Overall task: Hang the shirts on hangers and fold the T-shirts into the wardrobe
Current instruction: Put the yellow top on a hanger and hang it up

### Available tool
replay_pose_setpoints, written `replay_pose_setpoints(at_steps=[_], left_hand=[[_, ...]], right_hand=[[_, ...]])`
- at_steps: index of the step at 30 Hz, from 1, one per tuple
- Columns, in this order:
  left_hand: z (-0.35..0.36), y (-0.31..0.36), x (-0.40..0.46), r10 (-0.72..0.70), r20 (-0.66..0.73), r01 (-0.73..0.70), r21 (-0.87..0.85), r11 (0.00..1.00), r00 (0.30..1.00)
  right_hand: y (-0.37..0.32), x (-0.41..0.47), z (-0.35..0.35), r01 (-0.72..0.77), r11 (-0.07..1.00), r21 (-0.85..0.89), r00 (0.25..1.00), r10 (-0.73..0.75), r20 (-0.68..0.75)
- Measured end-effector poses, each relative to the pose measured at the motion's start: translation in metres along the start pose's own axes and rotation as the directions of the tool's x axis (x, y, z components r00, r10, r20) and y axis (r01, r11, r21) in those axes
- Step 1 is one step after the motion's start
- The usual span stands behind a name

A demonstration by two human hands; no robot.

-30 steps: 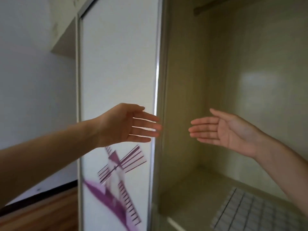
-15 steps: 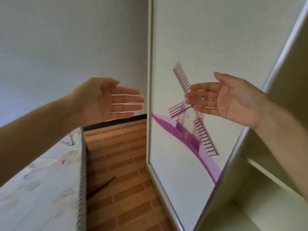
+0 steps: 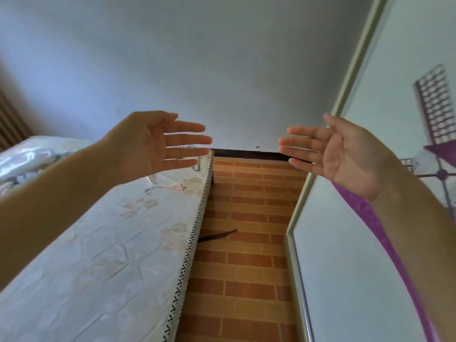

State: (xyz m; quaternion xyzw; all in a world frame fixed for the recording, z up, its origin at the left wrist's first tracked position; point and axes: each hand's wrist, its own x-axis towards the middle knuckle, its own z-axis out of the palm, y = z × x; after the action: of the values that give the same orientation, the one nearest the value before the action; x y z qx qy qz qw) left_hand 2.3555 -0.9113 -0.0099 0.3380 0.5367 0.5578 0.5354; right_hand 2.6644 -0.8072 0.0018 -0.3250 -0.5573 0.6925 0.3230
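Brick-patterned orange flooring (image 3: pixel 244 255) runs down the middle of the frame, a narrow aisle between a bed on the left and a wardrobe door on the right, as a person holds two bare hands out in front at chest height. The left hand (image 3: pixel 148 146) is raised above the mattress (image 3: pixel 98 267), palm turned inward, its fingers (image 3: pixel 187 139) stretched flat and slightly spread, holding nothing. The right hand (image 3: pixel 345 154) mirrors it across the aisle, palm facing the left one, fingers extended and likewise empty; the two sets of fingertips are well apart. The mattress is pale with a faint floral print and a black-and-white patterned trim along its edge. At its far end, partly behind the left hand, lie clear hangers (image 3: pixel 170 181), and farther left a heap of white glossy fabric (image 3: pixel 27 159), blurred, so that whether it is a shirt or bedding cannot be told. The sliding wardrobe door (image 3: pixel 345 255), white with a light metal frame, carries a purple windmill design (image 3: pixel 436 149) behind the right forearm; the wardrobe's interior is out of view. A dark strap-like strip (image 3: pixel 217 235) pokes out from under the bed onto the floor. A plain grey-white wall (image 3: pixel 222 58) with a dark baseboard (image 3: pixel 246 154) closes the far end.
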Motion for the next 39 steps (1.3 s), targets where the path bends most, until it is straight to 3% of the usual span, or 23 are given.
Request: replay_pose_setpoints(at_steps=[5, 19, 31, 39], left_hand=[[0.025, -0.027, 0.014, -0.044, -0.075, 0.045, 0.016, 0.999, 0.996], [0.058, -0.055, 0.107, -0.144, -0.019, 0.145, 0.023, 0.989, 0.989], [0.008, -0.03, 0.301, -0.16, 0.042, 0.162, -0.049, 0.986, 0.986], [-0.035, 0.015, 0.432, -0.167, -0.007, 0.167, -0.048, 0.985, 0.986]], right_hand=[[0.029, 0.037, -0.034, -0.088, 0.996, 0.029, 0.994, 0.086, 0.066], [0.047, 0.125, -0.101, -0.153, 0.985, -0.08, 0.975, 0.164, 0.152], [0.047, 0.307, -0.112, -0.191, 0.981, -0.022, 0.981, 0.192, 0.028], [0.041, 0.438, -0.114, -0.221, 0.974, 0.054, 0.975, 0.223, -0.023]])
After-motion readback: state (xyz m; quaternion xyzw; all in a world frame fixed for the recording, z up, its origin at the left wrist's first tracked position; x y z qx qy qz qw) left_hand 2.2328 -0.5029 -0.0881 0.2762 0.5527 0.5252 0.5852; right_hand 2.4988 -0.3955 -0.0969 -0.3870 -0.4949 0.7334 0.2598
